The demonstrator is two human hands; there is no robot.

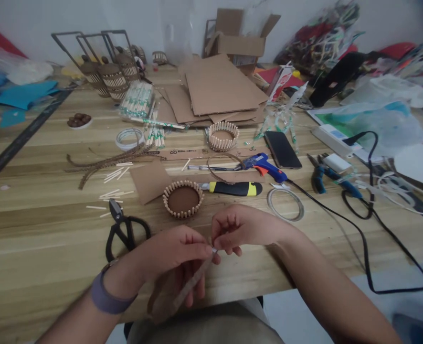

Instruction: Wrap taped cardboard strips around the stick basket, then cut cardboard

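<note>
Close to the table's front edge, my left hand (188, 253) pinches a thin, curved brown strip (190, 287) between thumb and fingers. The strip bends down below the palm in a loop. My right hand (235, 230) is closed in a pinch against the strip's upper end, where a small whitish bit (214, 250) shows; what exactly its fingertips grip is too small to tell. Just beyond the hands lies a round brown base ringed with short wooden sticks (183, 216). Black-handled scissors (127, 234) rest left of my left hand.
Behind are a utility knife (235, 188), a blue glue gun (263, 165), a phone (282, 149), a second stick ring (223, 147) and cardboard sheets (222, 88). A tape roll (286, 217), pliers (319, 177) and a looping black cable (365, 253) lie at right. Loose sticks (113, 195) lie left.
</note>
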